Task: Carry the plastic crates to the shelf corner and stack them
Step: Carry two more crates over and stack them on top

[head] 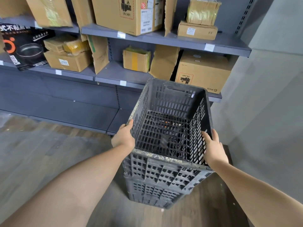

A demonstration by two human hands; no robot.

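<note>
A black slotted plastic crate sits on top of other black crates, forming a stack on the floor beside the right end of the shelf, near the grey wall. My left hand lies against the top crate's left rim, thumb up along the edge, fingers hidden behind the wall. My right hand rests flat on the right wall's rim with straight fingers. The top crate is empty inside.
Grey metal shelving behind the stack carries several cardboard boxes and a black cookware carton. A grey wall closes the right side. Wood-look floor spreads to the left.
</note>
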